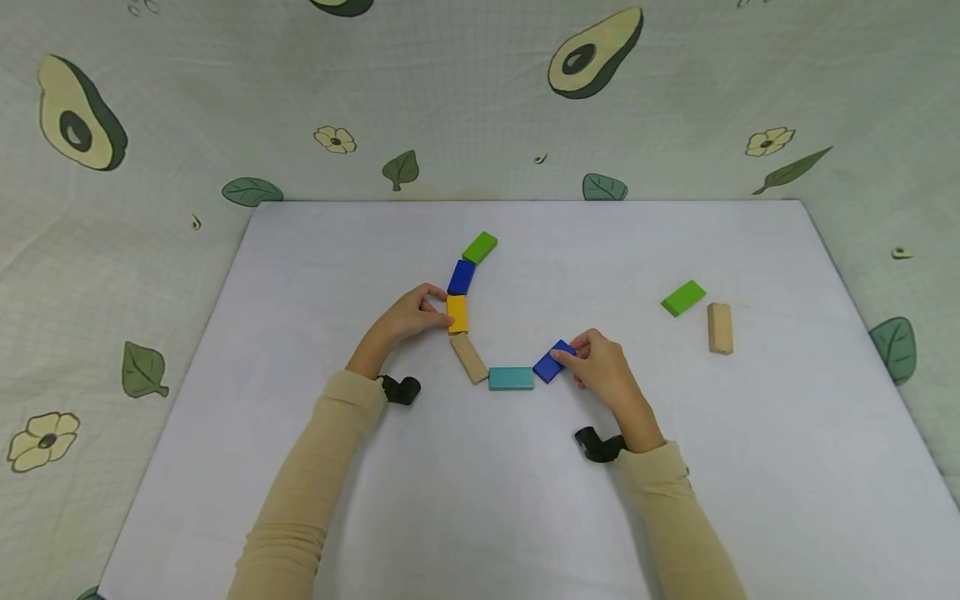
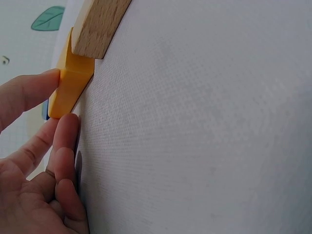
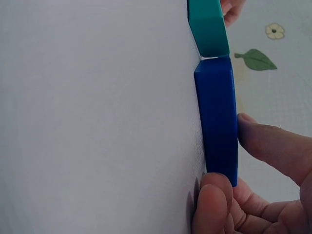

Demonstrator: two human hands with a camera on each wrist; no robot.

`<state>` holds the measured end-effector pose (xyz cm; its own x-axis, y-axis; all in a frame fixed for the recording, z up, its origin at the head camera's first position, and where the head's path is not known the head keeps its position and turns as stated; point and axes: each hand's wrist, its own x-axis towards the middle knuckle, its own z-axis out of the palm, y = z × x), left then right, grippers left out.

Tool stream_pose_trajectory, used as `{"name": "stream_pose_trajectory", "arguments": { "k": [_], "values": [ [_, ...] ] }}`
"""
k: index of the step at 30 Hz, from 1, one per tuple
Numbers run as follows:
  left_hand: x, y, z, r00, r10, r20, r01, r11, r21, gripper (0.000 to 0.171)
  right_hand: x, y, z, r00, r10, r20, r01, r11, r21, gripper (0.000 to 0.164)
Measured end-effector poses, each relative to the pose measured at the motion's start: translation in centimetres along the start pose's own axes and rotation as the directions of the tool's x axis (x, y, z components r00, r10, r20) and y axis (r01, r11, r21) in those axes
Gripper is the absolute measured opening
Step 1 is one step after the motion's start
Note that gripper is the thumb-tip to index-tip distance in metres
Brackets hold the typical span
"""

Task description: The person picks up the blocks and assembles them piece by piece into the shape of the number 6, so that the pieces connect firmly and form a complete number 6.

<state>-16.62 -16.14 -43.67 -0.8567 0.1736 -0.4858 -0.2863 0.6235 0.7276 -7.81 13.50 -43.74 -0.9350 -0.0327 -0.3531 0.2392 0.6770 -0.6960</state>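
Note:
A curved row of blocks lies on the white table. My left hand (image 1: 405,317) holds the yellow block (image 1: 458,314), its thumb and a finger at the block's left side. In the left wrist view the thumb touches the yellow block and other fingertips meet its end. My right hand (image 1: 606,371) pinches a blue block (image 3: 217,122) at the row's right end, thumb on its upper face and fingers at its outer end. The blue block's inner end meets the teal block (image 1: 512,379). A plain wooden block (image 1: 469,359) bridges between yellow and teal.
Above the yellow block, another blue block (image 1: 461,277) and a green block (image 1: 480,247) continue the row. A loose green block (image 1: 683,298) and a wooden block (image 1: 721,329) lie at the right. Black wrist cameras sit by both sleeves. Patterned cloth surrounds the white table (image 1: 487,500).

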Motion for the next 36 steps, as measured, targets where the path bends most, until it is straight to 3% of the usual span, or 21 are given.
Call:
{"name": "stream_pose_trajectory", "arguments": {
  "k": [36],
  "values": [
    [-0.11,-0.01,0.1,1.0,0.002,-0.008,-0.002,1.0,0.0,0.047,-0.01,-0.03,0.07,1.0,0.003,-0.002,-0.003,1.0,0.006,0.04]
  ]
}}
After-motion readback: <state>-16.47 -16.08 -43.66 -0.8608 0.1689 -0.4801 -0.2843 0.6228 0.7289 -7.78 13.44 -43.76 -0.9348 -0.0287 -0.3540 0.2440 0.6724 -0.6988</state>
